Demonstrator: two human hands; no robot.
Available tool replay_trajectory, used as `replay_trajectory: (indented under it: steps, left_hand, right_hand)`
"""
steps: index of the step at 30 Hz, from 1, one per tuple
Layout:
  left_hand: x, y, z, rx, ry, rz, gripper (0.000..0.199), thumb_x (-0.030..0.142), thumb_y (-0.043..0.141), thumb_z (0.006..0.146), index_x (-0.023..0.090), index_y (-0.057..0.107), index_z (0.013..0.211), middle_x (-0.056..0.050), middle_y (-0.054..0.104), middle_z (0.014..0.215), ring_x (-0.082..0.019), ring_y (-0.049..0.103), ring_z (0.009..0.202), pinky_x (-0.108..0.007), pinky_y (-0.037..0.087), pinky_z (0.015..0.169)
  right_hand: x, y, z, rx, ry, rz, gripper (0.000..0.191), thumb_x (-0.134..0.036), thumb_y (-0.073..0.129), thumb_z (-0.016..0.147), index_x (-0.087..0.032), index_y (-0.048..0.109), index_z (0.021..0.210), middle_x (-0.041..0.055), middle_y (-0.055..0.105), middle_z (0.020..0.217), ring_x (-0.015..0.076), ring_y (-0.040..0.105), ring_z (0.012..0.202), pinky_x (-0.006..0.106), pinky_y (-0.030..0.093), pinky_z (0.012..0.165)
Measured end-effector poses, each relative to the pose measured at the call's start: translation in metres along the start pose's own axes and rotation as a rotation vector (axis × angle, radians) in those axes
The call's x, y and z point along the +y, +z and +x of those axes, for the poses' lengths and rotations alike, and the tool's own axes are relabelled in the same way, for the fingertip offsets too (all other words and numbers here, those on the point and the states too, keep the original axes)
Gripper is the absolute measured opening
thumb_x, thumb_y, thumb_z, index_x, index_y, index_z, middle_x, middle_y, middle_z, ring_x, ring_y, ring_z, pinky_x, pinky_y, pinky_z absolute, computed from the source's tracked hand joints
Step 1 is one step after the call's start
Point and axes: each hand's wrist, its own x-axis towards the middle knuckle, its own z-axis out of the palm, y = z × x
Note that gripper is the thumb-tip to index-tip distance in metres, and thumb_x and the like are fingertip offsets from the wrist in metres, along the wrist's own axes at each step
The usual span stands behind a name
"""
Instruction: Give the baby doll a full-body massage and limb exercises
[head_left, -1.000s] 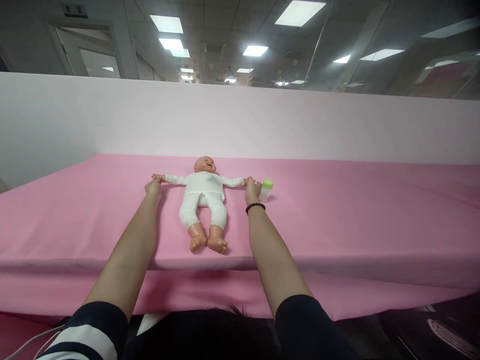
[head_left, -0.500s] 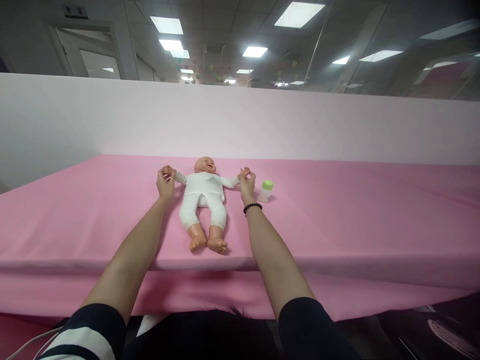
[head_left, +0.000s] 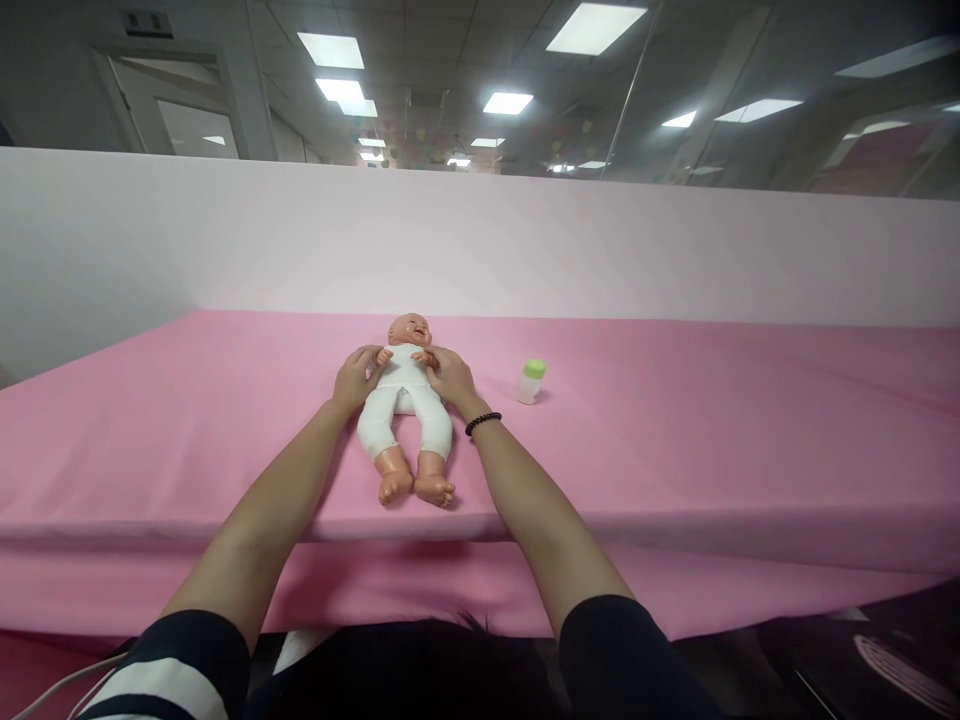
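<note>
From here I am seeing a low white wall (head_left: 480,240) standing behind a table under pink cloth (head_left: 712,430). Above it, bright ceiling panels (head_left: 596,28) are shining beyond glass, with a door (head_left: 176,110) showing at the left.

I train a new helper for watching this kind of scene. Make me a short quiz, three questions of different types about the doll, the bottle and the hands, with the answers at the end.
1. Multiple choice. On the pink cloth, where does the bottle stand, from the person's view?
a) to the left of the doll
b) to the right of the doll
c) between the doll's feet

2. True or false. The left hand and the right hand are both at the doll, and neither is at the bottle.

3. Fill the gap. The dark beaded bracelet is on the person's ____ wrist.

Key: 1 b; 2 true; 3 right
</note>
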Motion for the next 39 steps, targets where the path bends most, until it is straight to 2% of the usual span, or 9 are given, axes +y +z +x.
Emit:
replay_trajectory:
  steps: [6,13,19,23,27,31,35,39]
  left_hand:
    - [-0.001,-0.002,0.003,-0.083,0.044,0.042,0.038,0.033,0.049,0.098,0.021,0.064,0.131,-0.01,0.064,0.134,-0.024,0.057,0.126,-0.039,0.045,0.112]
    - [-0.008,0.001,0.005,-0.158,0.14,0.108,0.042,0.025,0.047,0.096,0.021,0.064,0.135,-0.011,0.061,0.137,-0.025,0.053,0.131,-0.041,0.044,0.114]
    - [-0.015,0.006,0.007,-0.125,0.251,0.134,0.039,0.025,0.043,0.099,0.019,0.067,0.13,-0.013,0.064,0.132,-0.027,0.057,0.125,-0.043,0.048,0.109]
    - [-0.015,0.007,0.005,-0.11,0.226,0.114,0.037,0.025,0.045,0.099,0.02,0.065,0.13,-0.013,0.064,0.132,-0.027,0.057,0.125,-0.044,0.048,0.109]
    - [-0.014,0.01,0.004,0.002,0.088,0.021,0.034,0.032,0.05,0.099,0.02,0.061,0.128,-0.014,0.063,0.128,-0.028,0.057,0.121,-0.045,0.048,0.107]
    - [-0.018,0.013,0.007,0.239,-0.091,-0.182,0.029,0.028,0.053,0.096,0.019,0.056,0.123,-0.014,0.062,0.123,-0.026,0.059,0.117,-0.043,0.047,0.105]
    - [-0.03,0.011,0.015,0.48,-0.458,-0.389,0.02,0.03,0.057,0.096,0.021,0.051,0.112,-0.012,0.06,0.119,-0.023,0.061,0.111,-0.039,0.05,0.1]
    - [-0.048,0.007,0.02,0.589,-0.864,-0.558,0.021,0.03,0.06,0.095,0.024,0.046,0.109,-0.009,0.059,0.117,-0.021,0.062,0.11,-0.039,0.051,0.101]
  right_hand:
    - [-0.002,-0.001,0.001,-0.105,-0.065,-0.061,0.045,-0.014,0.041,0.092,-0.018,0.06,0.133,0.0072,0.064,0.134,0.0233,0.053,0.126,0.035,0.039,0.112]
    - [0.001,0.0,0.004,-0.113,-0.153,-0.099,0.044,-0.013,0.041,0.094,-0.016,0.062,0.132,0.0096,0.063,0.135,0.0245,0.052,0.127,0.037,0.038,0.113]
    - [0.011,0.009,0.008,-0.003,-0.293,-0.071,0.034,-0.009,0.049,0.09,-0.016,0.069,0.116,0.0121,0.069,0.119,0.0259,0.061,0.113,0.04,0.047,0.103]
    - [0.014,0.012,0.008,0.024,-0.293,-0.053,0.035,-0.007,0.05,0.088,-0.016,0.068,0.116,0.0114,0.07,0.118,0.0258,0.062,0.111,0.041,0.048,0.102]
    - [0.012,0.011,0.007,0.065,-0.186,0.021,0.037,-0.009,0.053,0.087,-0.018,0.067,0.12,0.0095,0.07,0.121,0.0263,0.062,0.113,0.041,0.049,0.102]
    - [0.01,0.009,0.011,0.278,0.016,0.256,0.033,-0.018,0.057,0.089,-0.02,0.065,0.121,0.0072,0.071,0.121,0.0233,0.064,0.11,0.038,0.05,0.1]
    - [0.016,0.003,0.02,0.576,0.315,0.6,0.028,-0.026,0.056,0.09,-0.018,0.062,0.116,0.0075,0.07,0.12,0.0178,0.064,0.107,0.032,0.051,0.097]
    - [0.037,0.0,0.024,0.784,0.669,0.835,0.028,-0.028,0.062,0.085,-0.016,0.059,0.11,0.0049,0.068,0.104,0.0142,0.064,0.092,0.025,0.052,0.083]
